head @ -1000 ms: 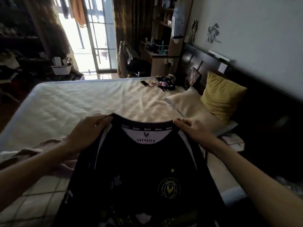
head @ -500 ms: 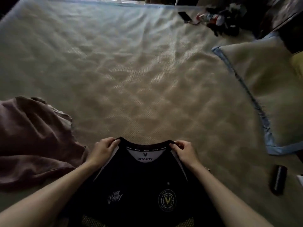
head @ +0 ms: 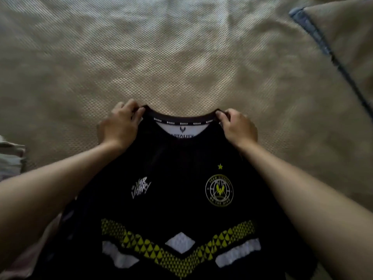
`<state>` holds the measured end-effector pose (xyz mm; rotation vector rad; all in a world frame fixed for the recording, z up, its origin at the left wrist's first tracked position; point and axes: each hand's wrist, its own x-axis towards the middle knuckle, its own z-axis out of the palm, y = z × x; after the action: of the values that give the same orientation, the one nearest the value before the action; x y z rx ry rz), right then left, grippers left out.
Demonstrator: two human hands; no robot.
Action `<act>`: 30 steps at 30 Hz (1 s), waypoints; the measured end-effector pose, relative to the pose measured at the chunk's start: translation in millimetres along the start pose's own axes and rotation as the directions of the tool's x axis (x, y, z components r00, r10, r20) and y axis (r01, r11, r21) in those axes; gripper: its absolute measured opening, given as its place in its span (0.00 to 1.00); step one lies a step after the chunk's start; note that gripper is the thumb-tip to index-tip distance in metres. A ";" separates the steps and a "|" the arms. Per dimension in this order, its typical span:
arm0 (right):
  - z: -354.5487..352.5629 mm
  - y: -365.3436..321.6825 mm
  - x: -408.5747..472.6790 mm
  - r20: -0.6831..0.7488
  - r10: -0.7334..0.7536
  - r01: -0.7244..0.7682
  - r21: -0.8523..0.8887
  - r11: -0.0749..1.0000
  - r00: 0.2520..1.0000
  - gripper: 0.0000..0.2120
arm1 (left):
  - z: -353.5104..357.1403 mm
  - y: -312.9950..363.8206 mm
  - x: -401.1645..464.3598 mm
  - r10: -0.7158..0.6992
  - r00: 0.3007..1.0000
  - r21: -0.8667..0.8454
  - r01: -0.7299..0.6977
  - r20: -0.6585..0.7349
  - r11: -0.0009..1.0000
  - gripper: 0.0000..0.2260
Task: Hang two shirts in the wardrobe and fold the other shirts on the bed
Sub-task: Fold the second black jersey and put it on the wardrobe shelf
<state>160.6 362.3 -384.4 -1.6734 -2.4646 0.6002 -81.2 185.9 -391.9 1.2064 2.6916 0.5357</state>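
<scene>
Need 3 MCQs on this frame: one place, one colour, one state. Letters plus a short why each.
1. Where does each hand grip the black shirt?
A. hem
B. sleeve cuffs
C. shoulders beside the collar

2. What colour is the chevron band across the chest?
A. yellow
B. red
C. blue

3. How does the shirt face?
A. folded in half
B. front up, crest showing
C. rolled into a ball

Key: 1 C, the left hand and right hand pinch the fabric at either end of the collar; 2 A, the triangle-patterned band is yellow; 3 B, the round crest and star are showing above the bed.
</scene>
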 end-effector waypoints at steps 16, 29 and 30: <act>-118.9 115.8 17.7 0.848 0.077 -0.459 0.205 0.864 0.524 0.21 | -0.9 34.3 80.1 -0.031 0.980 0.482 -0.068 0.194 0.874 0.11; -160.4 210.0 -40.8 0.717 0.150 -0.448 0.246 0.859 0.681 0.24 | 95.5 233.4 -49.6 0.399 0.803 0.143 -0.503 0.442 0.853 0.29; -163.1 215.7 -41.3 0.715 0.168 -0.452 0.226 0.863 0.679 0.24 | 99.8 232.6 -46.7 0.401 0.808 0.161 -0.506 0.432 0.847 0.29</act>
<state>413.4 436.0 -310.4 -1.9525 -2.1587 1.9238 138.4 320.1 -397.3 1.8382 2.1793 -0.0414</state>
